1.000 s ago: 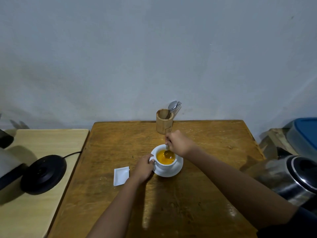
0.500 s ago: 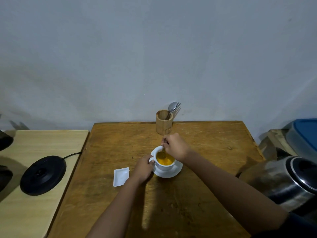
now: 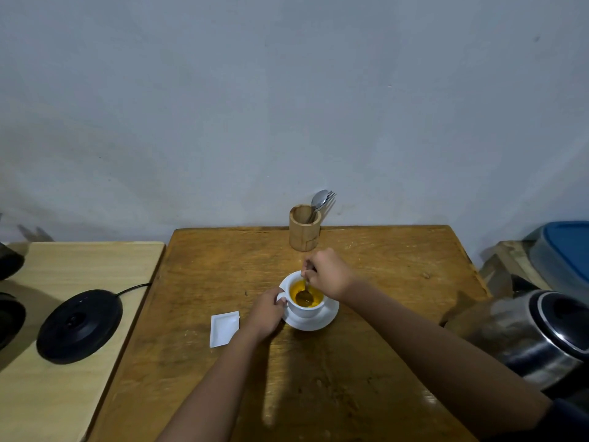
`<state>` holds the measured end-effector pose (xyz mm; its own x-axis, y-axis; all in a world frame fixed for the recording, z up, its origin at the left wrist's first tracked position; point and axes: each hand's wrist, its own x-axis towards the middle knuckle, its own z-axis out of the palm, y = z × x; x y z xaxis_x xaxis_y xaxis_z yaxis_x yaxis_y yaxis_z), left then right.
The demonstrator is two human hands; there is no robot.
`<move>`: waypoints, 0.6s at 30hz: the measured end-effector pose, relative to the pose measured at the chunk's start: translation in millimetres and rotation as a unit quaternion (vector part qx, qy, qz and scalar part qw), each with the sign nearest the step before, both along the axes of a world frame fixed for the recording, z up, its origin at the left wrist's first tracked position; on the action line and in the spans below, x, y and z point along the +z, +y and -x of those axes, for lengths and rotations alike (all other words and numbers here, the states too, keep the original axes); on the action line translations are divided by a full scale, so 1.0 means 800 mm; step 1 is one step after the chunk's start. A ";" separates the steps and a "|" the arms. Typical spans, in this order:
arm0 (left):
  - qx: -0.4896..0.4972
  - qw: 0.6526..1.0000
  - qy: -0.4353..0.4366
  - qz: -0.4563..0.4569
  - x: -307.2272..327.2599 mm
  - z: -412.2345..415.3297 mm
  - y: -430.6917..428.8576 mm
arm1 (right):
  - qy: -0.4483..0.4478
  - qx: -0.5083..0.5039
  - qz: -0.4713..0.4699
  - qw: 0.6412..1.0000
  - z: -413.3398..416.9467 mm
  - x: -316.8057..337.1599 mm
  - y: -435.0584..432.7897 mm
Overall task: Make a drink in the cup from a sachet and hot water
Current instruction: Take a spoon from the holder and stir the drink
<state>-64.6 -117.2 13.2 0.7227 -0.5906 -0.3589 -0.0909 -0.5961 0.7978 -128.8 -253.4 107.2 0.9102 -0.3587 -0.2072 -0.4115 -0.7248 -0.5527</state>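
Observation:
A white cup [image 3: 305,310] full of orange drink stands on a white saucer [image 3: 322,319] in the middle of the brown wooden table [image 3: 366,362]. My left hand [image 3: 267,311] grips the cup's handle on its left side. Just above the cup, my right hand [image 3: 328,273] pinches a metal spoon [image 3: 305,292] whose bowl dips into the drink. A white sachet [image 3: 224,327] lies flat on the table, left of my left hand.
A wooden holder [image 3: 303,228] with cutlery stands at the table's far edge. A steel kettle [image 3: 538,333] sits at the right edge. A black kettle base [image 3: 79,325] with its cord rests on the pale side table [image 3: 41,400] to the left.
The spoon's bowl has circled inside the cup, from the right side to the far left, then to the centre. My left hand stays on the handle.

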 end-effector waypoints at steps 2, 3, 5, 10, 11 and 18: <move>-0.003 1.000 -0.002 0.003 -0.001 -0.001 0.000 | -0.018 -0.011 -0.008 1.000 -0.002 -0.001 -0.001; -0.005 1.000 -0.002 0.005 -0.002 -0.001 0.000 | -0.023 -0.019 -0.006 1.000 -0.003 -0.001 -0.002; -0.007 1.000 -0.001 0.010 -0.001 -0.001 0.000 | -0.026 -0.033 0.008 0.999 -0.004 -0.002 -0.005; -0.011 1.000 -0.004 0.008 -0.001 -0.001 0.001 | -0.015 -0.057 0.033 0.998 0.003 -0.003 -0.012; -0.011 1.000 -0.003 0.009 -0.002 -0.001 0.001 | -0.009 -0.061 0.030 0.998 0.005 -0.003 -0.013; -0.011 1.000 -0.005 0.004 -0.002 -0.001 0.001 | 0.000 -0.011 0.003 1.000 0.021 0.002 -0.014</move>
<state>-64.0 -116.5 11.3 0.7134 -0.6088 -0.3471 -0.1124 -0.5882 0.8009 -145.7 -264.8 108.9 0.9017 -0.3807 -0.2052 -0.4281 -0.7185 -0.5481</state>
